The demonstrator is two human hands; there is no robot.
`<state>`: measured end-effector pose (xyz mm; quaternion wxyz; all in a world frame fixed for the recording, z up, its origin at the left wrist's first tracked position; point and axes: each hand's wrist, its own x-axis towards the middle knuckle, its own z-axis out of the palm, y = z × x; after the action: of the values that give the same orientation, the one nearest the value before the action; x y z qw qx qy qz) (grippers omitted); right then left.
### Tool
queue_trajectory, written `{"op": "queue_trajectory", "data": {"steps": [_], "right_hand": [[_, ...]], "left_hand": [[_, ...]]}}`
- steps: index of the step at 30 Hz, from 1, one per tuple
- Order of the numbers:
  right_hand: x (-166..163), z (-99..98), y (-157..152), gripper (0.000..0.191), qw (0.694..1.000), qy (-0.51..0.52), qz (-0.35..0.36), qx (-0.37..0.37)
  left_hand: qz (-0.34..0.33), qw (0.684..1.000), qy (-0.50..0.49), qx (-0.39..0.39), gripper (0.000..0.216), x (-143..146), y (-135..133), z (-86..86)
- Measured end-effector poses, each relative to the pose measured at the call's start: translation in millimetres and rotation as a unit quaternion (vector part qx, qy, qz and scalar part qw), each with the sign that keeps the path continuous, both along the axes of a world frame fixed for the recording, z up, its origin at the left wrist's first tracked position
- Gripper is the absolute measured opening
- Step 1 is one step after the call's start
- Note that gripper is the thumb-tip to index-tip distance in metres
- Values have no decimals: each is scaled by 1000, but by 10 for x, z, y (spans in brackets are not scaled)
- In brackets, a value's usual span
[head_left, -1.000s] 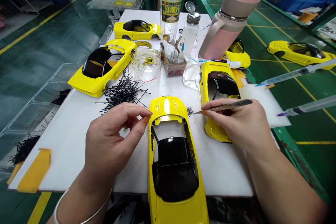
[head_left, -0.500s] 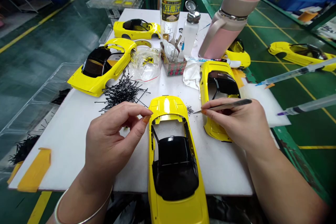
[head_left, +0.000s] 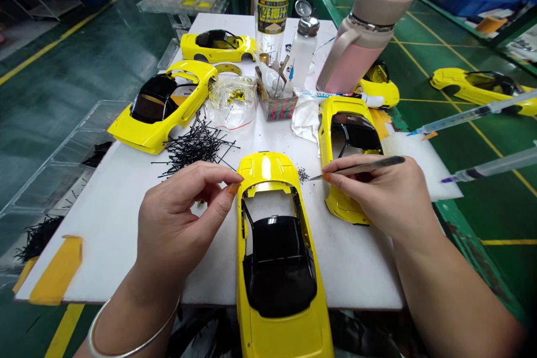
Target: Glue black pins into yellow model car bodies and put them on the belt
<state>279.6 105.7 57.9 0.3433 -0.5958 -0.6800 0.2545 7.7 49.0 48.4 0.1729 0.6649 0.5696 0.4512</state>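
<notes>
Yellow car shell [head_left: 281,257] with a black roof, smack in the middle of the head view, lying lengthwise on the white bench [head_left: 100,212], with the near end past the bench edge and cut off by the bottom of the frame. Left hand [head_left: 184,212] just beside the far part of the shell, with thumb and index finger nearly together in a pinch right at the rim. Can't tell about real contact there, or about anything tiny between the fingertips. Metal bangle [head_left: 145,347] on that wrist.

Right hand [head_left: 381,196] on the other side, pinching metal tweezers [head_left: 363,166] pointed left, tip just beside a scatter of tiny black bits [head_left: 302,175]. Too small to tell about any bit caught in the tip. Also a second yellow shell [head_left: 356,128], partly behind that hand.

Past the left hand, a heap of thin black rods [head_left: 197,145], then another yellow shell and a clear plastic bag [head_left: 232,112]. Further back, a small box [head_left: 279,109] stuffed with tools, a labelled clear bottle [head_left: 272,17], a metal-capped bottle [head_left: 304,47] and a pink flask [head_left: 352,56]. Two syringes [head_left: 499,165] poking in from the right edge.
</notes>
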Motion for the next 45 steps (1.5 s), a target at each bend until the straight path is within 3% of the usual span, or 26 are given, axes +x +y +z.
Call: {"op": "queue_trajectory", "data": {"steps": [27, 35, 45], "right_hand": [[5, -51, 11, 8, 1000, 24, -2, 13], [-7, -19, 9, 7, 998, 53, 7, -25], [-31, -15, 2, 7, 1000, 22, 2, -3]], "left_hand": [[-18, 1000, -6, 9, 17, 8, 3, -5], [-21, 1000, -5, 13, 15, 2, 16, -2], [-18, 1000, -6, 14, 15, 6, 8, 2]]}}
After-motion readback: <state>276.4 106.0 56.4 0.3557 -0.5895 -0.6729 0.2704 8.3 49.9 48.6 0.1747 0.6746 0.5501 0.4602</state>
